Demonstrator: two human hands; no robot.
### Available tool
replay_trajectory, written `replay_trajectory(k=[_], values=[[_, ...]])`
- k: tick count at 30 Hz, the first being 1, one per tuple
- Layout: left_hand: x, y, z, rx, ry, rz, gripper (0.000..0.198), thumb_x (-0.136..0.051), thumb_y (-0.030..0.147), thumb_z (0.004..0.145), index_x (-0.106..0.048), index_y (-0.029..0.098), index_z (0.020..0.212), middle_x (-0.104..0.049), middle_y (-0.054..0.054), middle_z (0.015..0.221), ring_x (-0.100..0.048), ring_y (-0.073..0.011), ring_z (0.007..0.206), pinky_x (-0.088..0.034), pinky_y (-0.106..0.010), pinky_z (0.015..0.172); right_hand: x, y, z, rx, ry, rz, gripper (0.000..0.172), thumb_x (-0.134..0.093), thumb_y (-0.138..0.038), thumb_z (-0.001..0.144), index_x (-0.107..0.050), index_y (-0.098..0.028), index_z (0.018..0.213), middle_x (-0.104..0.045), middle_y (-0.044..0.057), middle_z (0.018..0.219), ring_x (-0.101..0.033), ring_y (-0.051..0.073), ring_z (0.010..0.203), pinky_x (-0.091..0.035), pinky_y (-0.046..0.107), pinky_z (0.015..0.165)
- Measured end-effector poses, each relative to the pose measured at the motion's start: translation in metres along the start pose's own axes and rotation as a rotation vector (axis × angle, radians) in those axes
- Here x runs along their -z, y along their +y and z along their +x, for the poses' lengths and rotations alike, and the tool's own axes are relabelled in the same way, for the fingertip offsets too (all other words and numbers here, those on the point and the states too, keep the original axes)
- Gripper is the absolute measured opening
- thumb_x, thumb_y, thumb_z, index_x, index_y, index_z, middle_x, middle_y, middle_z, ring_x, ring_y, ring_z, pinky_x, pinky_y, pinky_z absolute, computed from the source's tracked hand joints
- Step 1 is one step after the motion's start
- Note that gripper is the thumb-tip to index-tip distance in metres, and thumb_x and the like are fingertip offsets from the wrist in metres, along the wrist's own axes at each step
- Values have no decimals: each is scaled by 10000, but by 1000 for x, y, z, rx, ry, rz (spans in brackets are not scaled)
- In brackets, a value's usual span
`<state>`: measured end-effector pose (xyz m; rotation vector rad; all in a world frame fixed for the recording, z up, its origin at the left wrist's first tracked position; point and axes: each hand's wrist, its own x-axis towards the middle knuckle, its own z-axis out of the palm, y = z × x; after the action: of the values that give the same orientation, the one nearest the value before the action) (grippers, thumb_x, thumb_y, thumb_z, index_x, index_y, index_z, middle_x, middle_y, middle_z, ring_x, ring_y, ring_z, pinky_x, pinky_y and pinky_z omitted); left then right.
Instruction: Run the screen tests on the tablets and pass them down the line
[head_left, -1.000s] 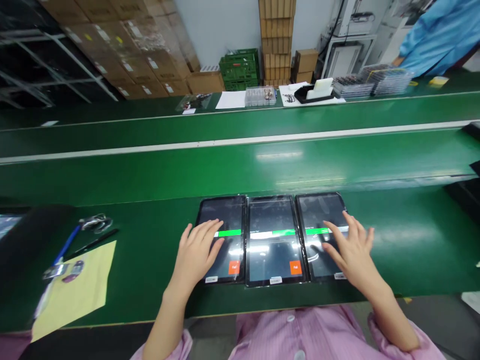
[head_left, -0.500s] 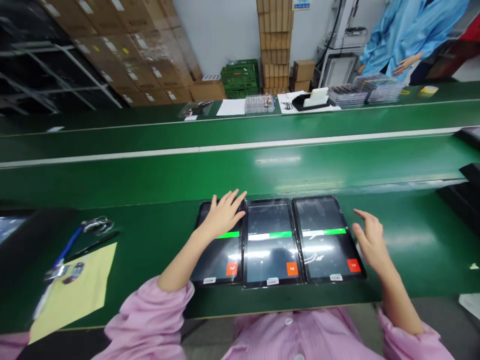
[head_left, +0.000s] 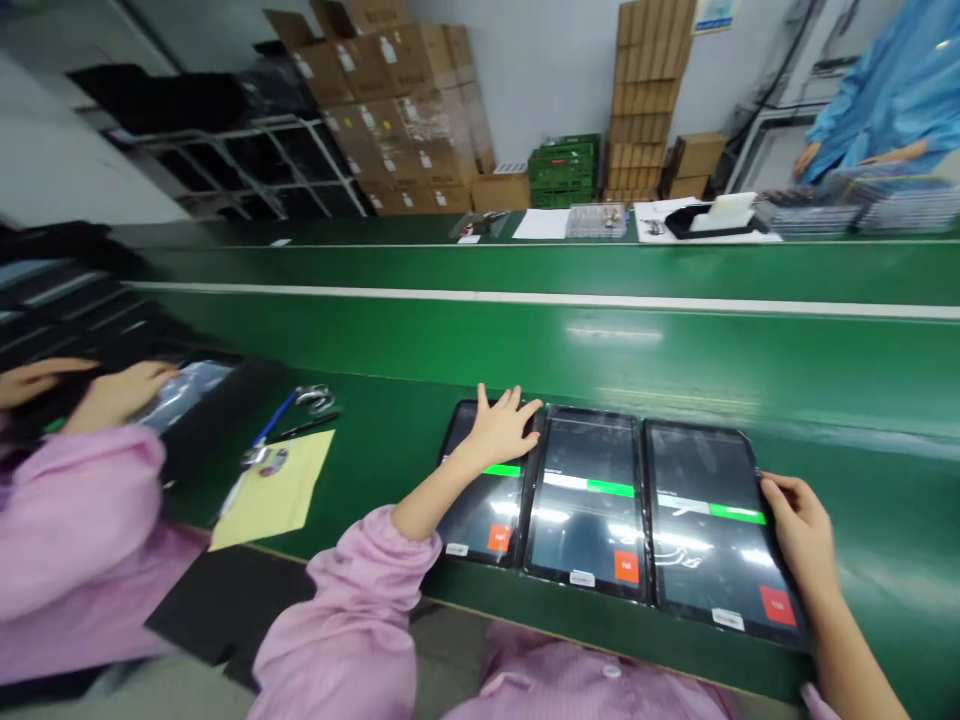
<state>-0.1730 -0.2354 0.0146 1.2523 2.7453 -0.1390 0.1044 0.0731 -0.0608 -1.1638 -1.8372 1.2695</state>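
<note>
Three tablets lie face up side by side: a left tablet (head_left: 469, 510), a middle tablet (head_left: 585, 530) and a right tablet (head_left: 705, 560). Each lit screen has a white-and-green bar and a red square at the lower right. My left hand (head_left: 501, 432) rests over the upper part of the left tablet, fingers spread, holding nothing. At the right tablet's right edge is my right hand (head_left: 804, 530), its thumb and curled fingers closed on the edge near the upper side. Its other fingertips are partly hidden.
Left of the tablets lie a yellow sheet (head_left: 281, 500), a blue lanyard (head_left: 274, 418) and a black pen (head_left: 306, 427). A co-worker's hands (head_left: 120, 395) are over dark trays at far left. A raised green ledge (head_left: 450, 335) runs behind. Someone in blue (head_left: 892, 100) stands across.
The view has swung left, bringing the neighbouring co-worker into sight. My right hand has closed in from beside the right tablet onto its edge. My left hand stays over the left tablet.
</note>
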Motion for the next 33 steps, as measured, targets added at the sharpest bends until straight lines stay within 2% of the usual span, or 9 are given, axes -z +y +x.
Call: replay_trajectory(k=[3,6,9,14,16,23,29,31,33], values=[[0,4,2,-10,21,5,541,-570,384,881,-540,231,1399,-481,-218,1496,-465,-395,1373,-88,-756,1135,0,-11,-2,-75,29,-53,486,-632,-644,494,-609,-217,724,-688,84,781,-625,286,778,-487,400,728],[1,7,5,-24,32,12,540,-577,338,849,-553,194,1369,-573,-214,1399,-535,-360,1310,-140,-693,1169,0,-20,-3,-90,38,-92,502,-617,-641,467,-622,-213,728,-685,91,781,-615,291,773,-476,411,729],[4,5,8,-47,29,2,564,-584,338,826,-542,153,1357,-657,-195,1268,-620,-326,1199,-195,-641,1180,1,-21,-4,-62,21,-101,492,-623,-621,501,-641,-203,761,-686,93,796,-620,287,789,-479,413,750],[9,-4,15,-48,19,-82,392,-547,364,854,-636,213,1204,-756,-78,1064,-699,-289,1039,-166,-651,1184,-2,-7,-2,20,-18,1,495,-639,-600,608,-661,-202,902,-698,83,900,-643,276,880,-504,433,845],[10,-4,18,-35,18,-83,383,-548,357,849,-647,213,1190,-767,-69,1027,-713,-288,998,-165,-648,1185,-2,0,0,57,-38,27,495,-638,-592,661,-675,-206,968,-703,87,959,-646,279,925,-505,442,878],[9,3,21,14,5,-17,367,-514,317,852,-651,224,1179,-741,-107,1143,-702,-296,1040,-232,-648,1160,0,16,5,64,-69,83,484,-681,-569,705,-711,-197,1013,-727,110,979,-664,276,867,-529,421,793],[17,-1,29,-21,-152,18,430,-516,330,898,-582,222,1309,-727,-144,1172,-674,-346,1100,-196,-769,1094,-5,15,5,84,-74,140,453,-666,-568,727,-682,-205,998,-718,99,952,-656,278,889,-529,438,837],[20,11,34,-2,-106,56,433,-462,234,926,-561,218,1347,-653,-194,1307,-601,-384,1228,-161,-808,1072,-8,13,5,85,-82,164,450,-663,-578,723,-668,-210,982,-709,95,931,-649,278,873,-535,440,827],[22,34,38,-49,-1,56,446,-400,171,954,-550,225,1370,-526,-214,1460,-488,-398,1356,-109,-809,1086,-10,13,6,87,-82,177,457,-654,-594,723,-660,-211,973,-705,95,922,-647,279,861,-538,439,813]])
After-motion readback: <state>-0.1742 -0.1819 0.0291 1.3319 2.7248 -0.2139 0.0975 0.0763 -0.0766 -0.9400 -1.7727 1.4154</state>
